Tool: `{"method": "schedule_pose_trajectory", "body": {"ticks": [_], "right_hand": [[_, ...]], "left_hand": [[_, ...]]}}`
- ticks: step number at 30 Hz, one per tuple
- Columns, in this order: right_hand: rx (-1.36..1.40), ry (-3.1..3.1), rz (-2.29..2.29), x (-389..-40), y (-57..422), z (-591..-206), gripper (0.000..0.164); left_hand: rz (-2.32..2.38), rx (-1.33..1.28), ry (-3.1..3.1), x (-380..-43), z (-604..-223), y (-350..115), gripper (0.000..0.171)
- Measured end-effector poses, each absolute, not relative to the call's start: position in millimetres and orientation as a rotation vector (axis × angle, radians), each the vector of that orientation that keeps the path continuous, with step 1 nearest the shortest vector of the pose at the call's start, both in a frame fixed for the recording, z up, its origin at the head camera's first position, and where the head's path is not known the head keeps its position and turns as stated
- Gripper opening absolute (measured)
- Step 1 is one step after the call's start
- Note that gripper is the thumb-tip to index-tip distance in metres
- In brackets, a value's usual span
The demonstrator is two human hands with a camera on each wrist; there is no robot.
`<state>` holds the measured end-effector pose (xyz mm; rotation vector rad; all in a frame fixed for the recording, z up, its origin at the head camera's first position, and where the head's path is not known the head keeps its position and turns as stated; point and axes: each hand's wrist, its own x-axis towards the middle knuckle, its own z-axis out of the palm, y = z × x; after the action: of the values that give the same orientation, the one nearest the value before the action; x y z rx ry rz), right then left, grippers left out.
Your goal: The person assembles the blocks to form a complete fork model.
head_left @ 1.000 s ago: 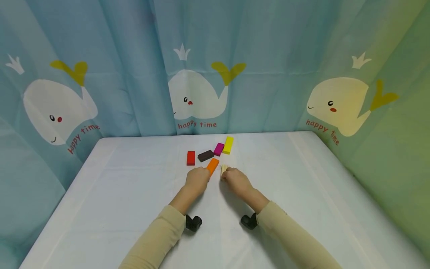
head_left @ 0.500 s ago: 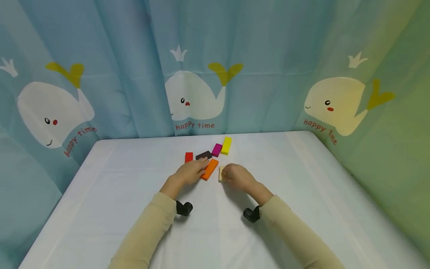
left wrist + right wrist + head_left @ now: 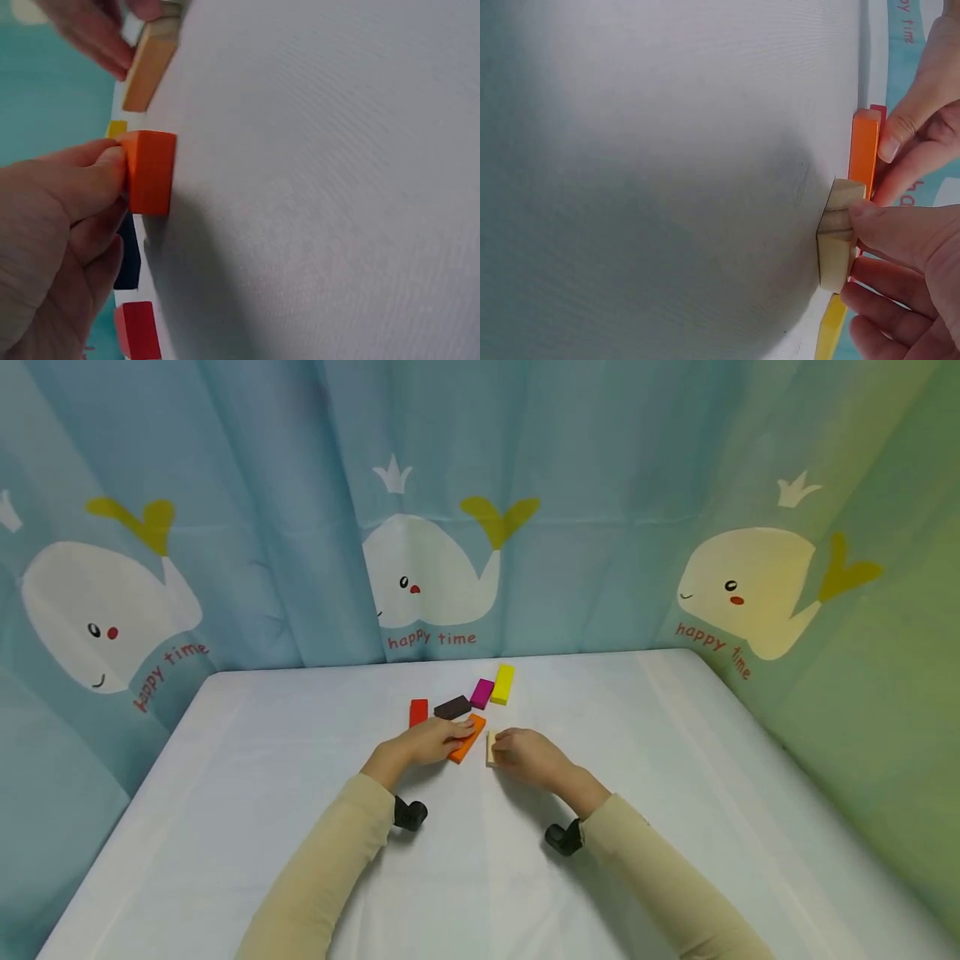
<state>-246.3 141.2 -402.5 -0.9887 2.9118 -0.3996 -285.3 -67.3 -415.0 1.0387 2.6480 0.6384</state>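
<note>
In the head view my left hand (image 3: 423,743) reaches over an orange block (image 3: 467,749) lying at a slant on the white table. In the left wrist view its thumb and fingers pinch this orange block (image 3: 152,172) at its far side. To the right, my right hand (image 3: 531,756) holds plain wooden blocks (image 3: 491,752), partly covered by its fingers. The right wrist view shows those wooden blocks (image 3: 836,259) side by side, thumb on the near face and fingers curled behind. Their end sits close to the orange block (image 3: 864,150).
Behind the hands lie a red block (image 3: 418,711), a dark brown block (image 3: 452,707), a magenta block (image 3: 482,693) and a yellow block (image 3: 503,684). A blue curtain (image 3: 600,568) with whale prints hangs at the back edge of the table (image 3: 262,743).
My left hand let go of the orange block's near end, shifted left and forward, and now grips it from the left side. My right hand stays at the wooden blocks.
</note>
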Motion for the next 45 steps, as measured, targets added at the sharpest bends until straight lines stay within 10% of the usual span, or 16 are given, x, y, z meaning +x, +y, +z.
{"method": "schedule_pose_trajectory", "body": {"ticks": [45], "right_hand": [[-1.096, 3.013, -0.402, -220, 137, -410, 0.018]], "left_hand": [[0.783, 0.727, 2.764, -256, -411, -52, 0.033]]}}
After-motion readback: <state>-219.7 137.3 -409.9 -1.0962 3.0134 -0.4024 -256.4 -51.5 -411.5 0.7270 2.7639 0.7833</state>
